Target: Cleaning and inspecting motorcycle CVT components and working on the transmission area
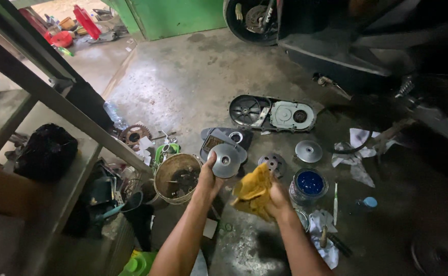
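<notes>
Oily concrete workshop floor (193, 87); at lower centre, left hand (209, 179) grips a round grey metal pulley disc (225, 160), right hand (277, 199) clutches a crumpled yellow rag (253, 191); open blue grease tub (309, 184) just right; black engine cover (272, 113) farther up.

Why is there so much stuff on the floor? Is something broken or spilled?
Nothing looks spilled. Metal parts lie loose on the concrete floor: a long engine cover, a round disc and crumpled white rags. The left hand holds a silver pulley disc; the right hand grips a yellow cloth.
</notes>
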